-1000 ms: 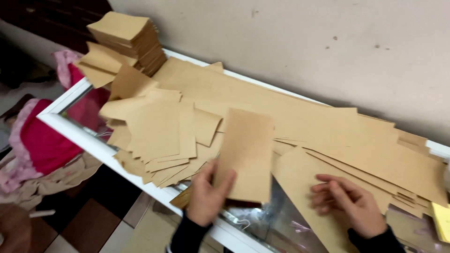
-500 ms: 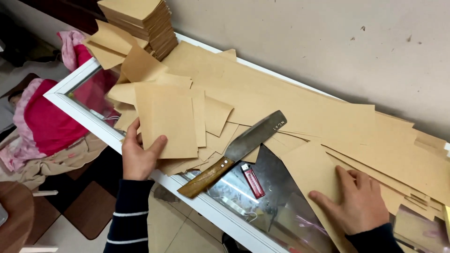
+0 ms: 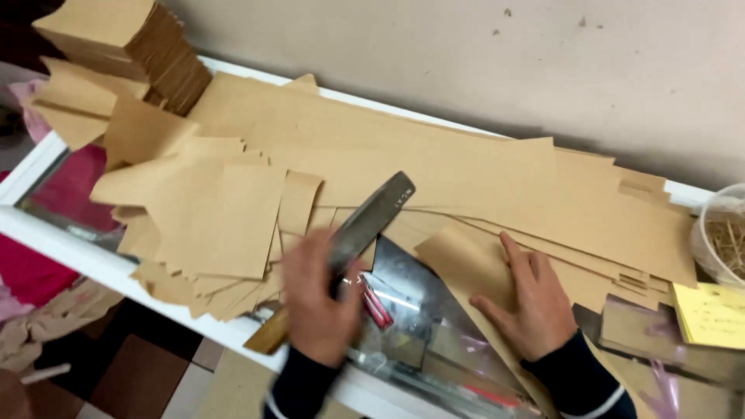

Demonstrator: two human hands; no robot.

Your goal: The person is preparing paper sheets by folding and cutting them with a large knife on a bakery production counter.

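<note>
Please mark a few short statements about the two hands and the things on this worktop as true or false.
1. The left hand is on the large wooden-handled knife. True.
2. The right hand holds the yellow paper pad. False: it lies flat on a brown paper sheet.
3. A tall stack of brown paper pieces stands at the far left. True.
4. The knife blade is bright red. False: it is grey metal.
5. The clear plastic tub lies between the hands. False: it sits at the right edge.

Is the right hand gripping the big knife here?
No. The right hand lies flat on a brown paper sheet, while the left hand is on the knife.
</note>
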